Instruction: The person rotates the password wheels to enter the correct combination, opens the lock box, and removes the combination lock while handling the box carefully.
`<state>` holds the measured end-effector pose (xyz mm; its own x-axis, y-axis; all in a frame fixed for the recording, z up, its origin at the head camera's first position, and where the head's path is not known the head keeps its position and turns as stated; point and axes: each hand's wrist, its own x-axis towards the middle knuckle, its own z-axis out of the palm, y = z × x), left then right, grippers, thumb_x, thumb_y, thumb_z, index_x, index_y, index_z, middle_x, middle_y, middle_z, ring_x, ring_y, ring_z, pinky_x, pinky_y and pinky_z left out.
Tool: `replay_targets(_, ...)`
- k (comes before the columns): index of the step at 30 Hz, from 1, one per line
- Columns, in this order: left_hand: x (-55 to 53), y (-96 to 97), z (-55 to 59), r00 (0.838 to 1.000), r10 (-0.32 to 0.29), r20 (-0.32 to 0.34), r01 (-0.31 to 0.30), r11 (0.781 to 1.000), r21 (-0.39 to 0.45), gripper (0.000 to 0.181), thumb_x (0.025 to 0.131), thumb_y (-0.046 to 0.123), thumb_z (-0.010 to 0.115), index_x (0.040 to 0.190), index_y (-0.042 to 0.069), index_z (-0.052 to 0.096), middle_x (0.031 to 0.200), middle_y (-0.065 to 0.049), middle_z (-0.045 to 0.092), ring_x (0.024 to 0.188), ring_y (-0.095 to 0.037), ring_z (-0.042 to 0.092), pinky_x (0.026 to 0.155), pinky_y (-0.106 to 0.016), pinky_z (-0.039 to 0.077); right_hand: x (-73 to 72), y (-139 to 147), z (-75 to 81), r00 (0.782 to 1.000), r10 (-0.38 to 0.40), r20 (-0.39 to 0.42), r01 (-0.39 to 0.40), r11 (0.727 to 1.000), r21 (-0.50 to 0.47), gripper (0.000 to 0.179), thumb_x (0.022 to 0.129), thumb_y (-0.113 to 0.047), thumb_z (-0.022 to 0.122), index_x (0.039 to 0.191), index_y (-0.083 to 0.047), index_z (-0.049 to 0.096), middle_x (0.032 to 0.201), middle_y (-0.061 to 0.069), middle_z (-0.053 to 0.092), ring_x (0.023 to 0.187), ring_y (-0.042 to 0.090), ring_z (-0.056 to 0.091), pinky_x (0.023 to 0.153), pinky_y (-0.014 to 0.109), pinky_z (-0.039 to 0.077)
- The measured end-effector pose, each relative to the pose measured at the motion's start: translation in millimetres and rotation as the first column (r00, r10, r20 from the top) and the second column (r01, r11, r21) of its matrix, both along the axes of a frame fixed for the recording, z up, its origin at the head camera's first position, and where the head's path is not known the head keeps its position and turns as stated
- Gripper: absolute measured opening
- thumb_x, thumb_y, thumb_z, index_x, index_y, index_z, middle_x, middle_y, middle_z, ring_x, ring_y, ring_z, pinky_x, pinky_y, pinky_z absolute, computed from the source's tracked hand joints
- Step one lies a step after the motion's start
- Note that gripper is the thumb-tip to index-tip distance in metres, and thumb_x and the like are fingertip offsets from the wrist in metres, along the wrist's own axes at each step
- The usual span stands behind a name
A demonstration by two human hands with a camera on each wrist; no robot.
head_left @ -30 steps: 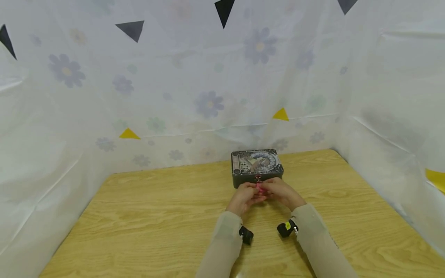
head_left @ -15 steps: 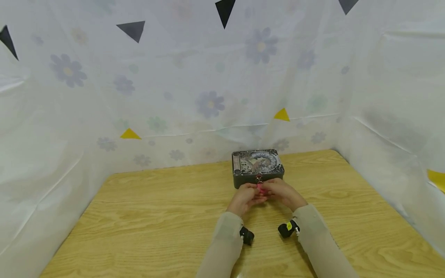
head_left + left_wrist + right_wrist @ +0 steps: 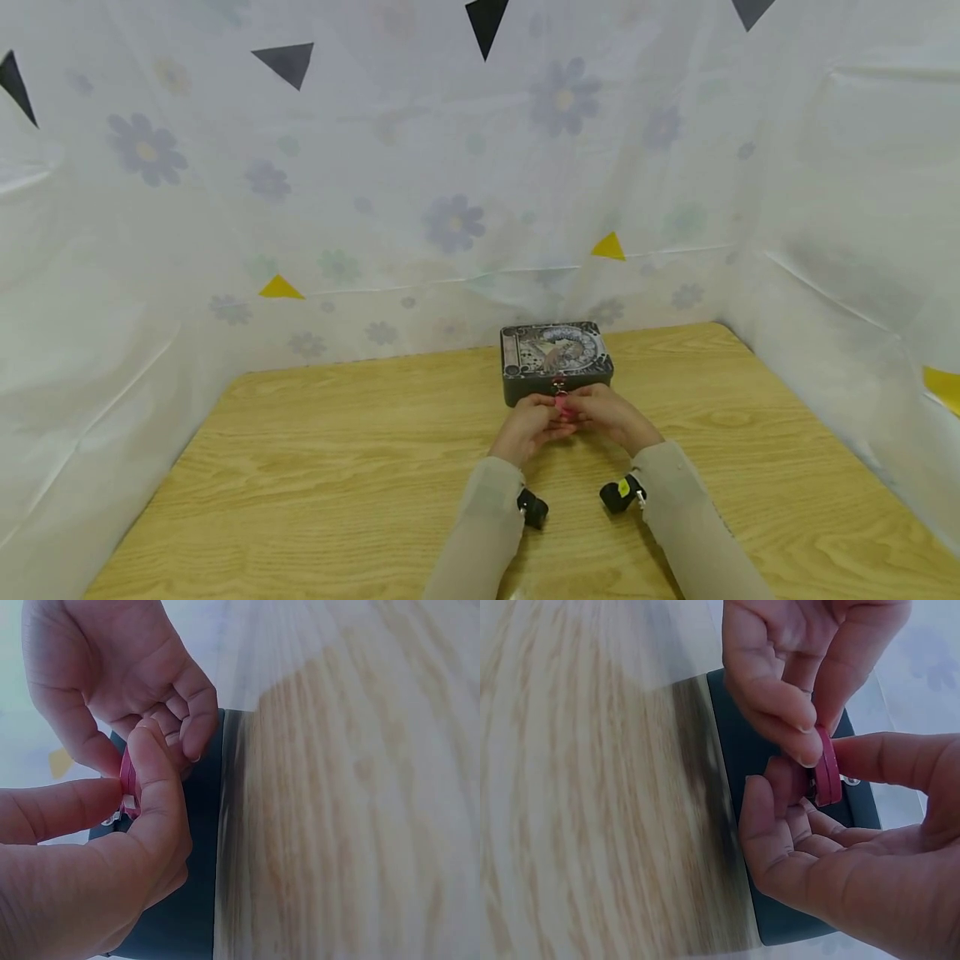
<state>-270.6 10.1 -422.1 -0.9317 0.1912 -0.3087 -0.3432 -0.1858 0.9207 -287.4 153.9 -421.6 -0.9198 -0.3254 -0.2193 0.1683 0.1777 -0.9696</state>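
Your left hand [image 3: 534, 423] and right hand [image 3: 604, 414] hide most of the pink padlock [image 3: 827, 771] (its shackle and keyhole can't be made out), and the tin box [image 3: 556, 360] front is covered.

I see the tin box [image 3: 556, 361] standing on the table [image 3: 315, 467], toward its far edge and right of centre. Behind the box and along both sides of the table hangs a curtain [image 3: 375, 208]. Just in front of the box, my left hand [image 3: 531, 427] and right hand [image 3: 609, 417] meet, a small padlock [image 3: 826, 771] between them at the box's front wall.
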Motion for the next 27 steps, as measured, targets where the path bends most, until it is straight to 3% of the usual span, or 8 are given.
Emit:
replay_targets(5,-0.2,0.4,-1.1,1.000,0.005,-0.005,-0.005,1.000,0.006,0.014,0.093,-0.011,0.046,0.107,-0.007,0.050,0.084,-0.017,0.060,0.065,-0.020,0.065,0.074,-0.036,0.058,-0.3,0.7,-1.3,1.000,0.001,-0.014,-0.001,1.000,0.009,0.038,0.096,-0.007,0.048,0.118,0.024,0.050,0.088,0.006,0.066,0.074,0.009,0.062,0.070,0.025,0.054)
replay_targets(15,-0.1,-0.1,0.1,1.000,-0.003,0.017,0.003,1.000,-0.004,0.016,0.092,-0.011,0.048,0.108,-0.007,0.050,0.089,-0.018,0.060,0.068,-0.020,0.066,0.075,-0.036,0.058,-0.5,0.2,-1.5,0.997,-0.054,0.047,0.054,0.999,-0.001,0.030,0.096,-0.008,0.047,0.111,0.015,0.060,0.086,0.004,0.063,0.075,0.012,0.061,0.073,0.028,0.054)
replay_targets(27,-1.1,-0.2,-2.3,1.000,0.000,0.015,0.000,1.000,-0.020,0.016,0.092,-0.011,0.049,0.106,-0.006,0.051,0.092,-0.019,0.061,0.063,-0.018,0.064,0.073,-0.036,0.058,0.5,-0.1,0.0,0.999,-0.010,0.036,0.011,1.000,-0.025,0.037,0.095,-0.005,0.046,0.119,0.023,0.049,0.085,0.003,0.062,0.075,0.011,0.060,0.071,0.025,0.053)
